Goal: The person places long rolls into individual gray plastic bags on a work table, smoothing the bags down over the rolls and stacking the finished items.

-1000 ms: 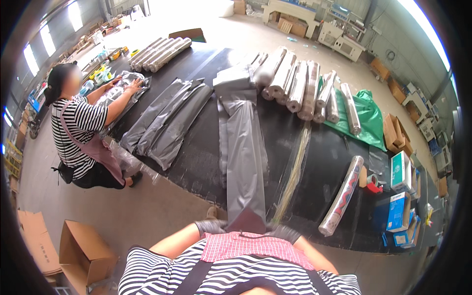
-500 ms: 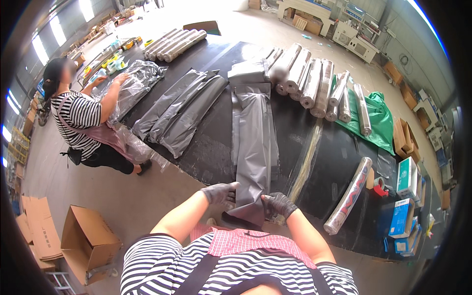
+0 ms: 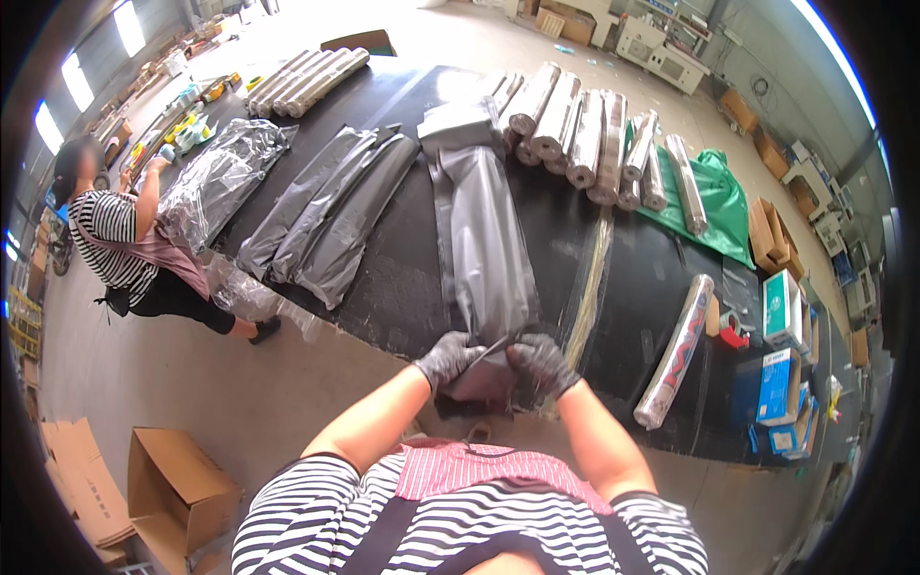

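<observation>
Gloved hands pinch grey bag end

Hands in dark gloves, left grip [image 3: 448, 358] and right grip [image 3: 540, 365], clamp the near end of a long, glossy grey plastic bag [image 3: 484, 244] on the black worktop [image 3: 402, 287]. Paper-wrapped rolls [image 3: 585, 134] lie at one o'clock.

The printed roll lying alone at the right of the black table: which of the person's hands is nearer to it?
Right. The right hand grips the grey bag's near end, closer to the printed roll; the left hand sits beyond it, farther left.
</observation>
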Available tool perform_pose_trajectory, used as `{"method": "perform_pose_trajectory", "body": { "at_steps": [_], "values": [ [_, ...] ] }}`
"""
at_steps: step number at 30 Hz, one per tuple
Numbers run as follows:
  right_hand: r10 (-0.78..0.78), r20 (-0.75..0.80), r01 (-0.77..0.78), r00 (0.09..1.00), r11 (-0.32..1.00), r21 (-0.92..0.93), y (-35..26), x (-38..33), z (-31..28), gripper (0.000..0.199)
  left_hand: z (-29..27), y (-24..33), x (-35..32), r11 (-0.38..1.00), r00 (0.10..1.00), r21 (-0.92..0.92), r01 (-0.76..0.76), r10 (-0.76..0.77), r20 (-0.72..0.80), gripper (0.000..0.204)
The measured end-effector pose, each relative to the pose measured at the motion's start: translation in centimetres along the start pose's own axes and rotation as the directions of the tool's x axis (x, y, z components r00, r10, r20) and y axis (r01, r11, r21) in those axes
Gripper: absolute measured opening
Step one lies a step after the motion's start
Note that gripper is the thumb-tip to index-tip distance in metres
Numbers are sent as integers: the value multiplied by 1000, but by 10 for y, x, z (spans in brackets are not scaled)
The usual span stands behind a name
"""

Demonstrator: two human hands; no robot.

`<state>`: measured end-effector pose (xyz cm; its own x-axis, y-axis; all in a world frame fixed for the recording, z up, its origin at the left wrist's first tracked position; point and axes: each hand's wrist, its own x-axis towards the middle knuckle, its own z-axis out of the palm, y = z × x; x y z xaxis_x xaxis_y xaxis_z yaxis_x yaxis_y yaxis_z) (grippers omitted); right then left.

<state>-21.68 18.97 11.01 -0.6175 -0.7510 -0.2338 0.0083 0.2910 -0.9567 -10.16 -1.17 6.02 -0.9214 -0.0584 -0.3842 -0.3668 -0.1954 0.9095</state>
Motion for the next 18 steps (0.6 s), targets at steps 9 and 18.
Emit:
{"method": "perform_pose_trajectory", "body": {
  "at_steps": [9,18],
  "values": [
    [402,21,-398,915,911,-110,57,-51,-12,42,-5,-76,-41,882,944,-353,311,-328,12,27],
    [559,-30,-543,829,815,203,78,-125,6,22,3,-71,-94,939,925,-167,302,-331,-188,14]
  ]
}}
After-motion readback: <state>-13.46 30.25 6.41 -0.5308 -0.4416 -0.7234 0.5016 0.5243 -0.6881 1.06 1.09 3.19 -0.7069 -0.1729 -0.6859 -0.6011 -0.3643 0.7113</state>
